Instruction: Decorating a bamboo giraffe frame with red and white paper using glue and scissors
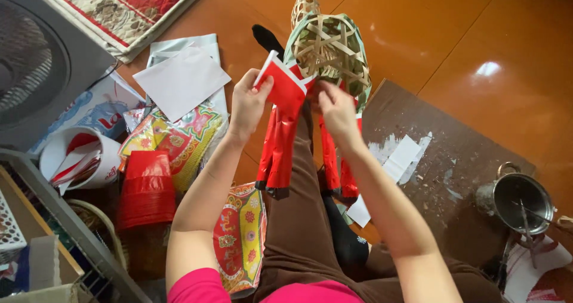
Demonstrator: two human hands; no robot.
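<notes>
Head view, left to right:

- Grey fan (30,64) far left, on the floor.
- White cup (77,157) with red and white bits inside, just below the fan.
- Stack of red paper (146,189) next to the cup, bright printed sheets (179,139) behind it.
- Left hand (248,103) pinched shut on the top corner of the red paper piece (283,121) — long red strips hanging down from it over the brown trouser leg.
- Woven bamboo frame (328,49) just behind, touching the red paper.
- Right hand (337,112) closed on the red paper too — fingers up near the frame.
- Dark board (441,177) with white scraps, to the right.
- Little metal pot (522,201) far right, thin stick inside.
</notes>
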